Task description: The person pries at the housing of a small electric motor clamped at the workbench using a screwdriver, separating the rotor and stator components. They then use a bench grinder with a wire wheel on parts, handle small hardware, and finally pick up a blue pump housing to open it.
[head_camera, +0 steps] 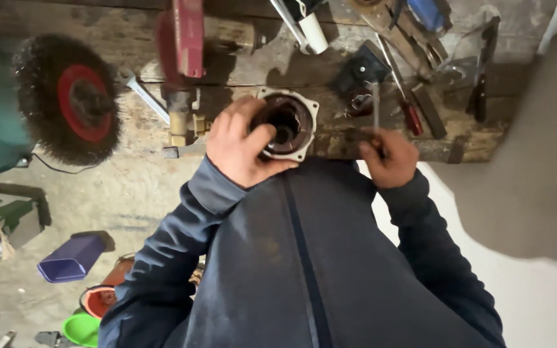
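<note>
L hand [243,145] grips round metal housing [286,124] at workbench [240,64] edge, its dark open bore facing up w/ thumb inside; R hand [389,156] closed on thin rod [375,106] pointing away

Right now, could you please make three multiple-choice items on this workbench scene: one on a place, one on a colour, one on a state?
1. Where is the wire wheel brush?
A. beside the left hand
B. far left of the bench
C. on the floor

2. What colour is the brush's hub?
A. red
B. yellow
C. white

3. What does the left hand do?
A. hangs free
B. grips the round metal housing
C. holds a screwdriver

Answers: 1 B, it sits at the picture's left edge; 2 A, the centre disc is red; 3 B, fingers wrap the housing.
</note>
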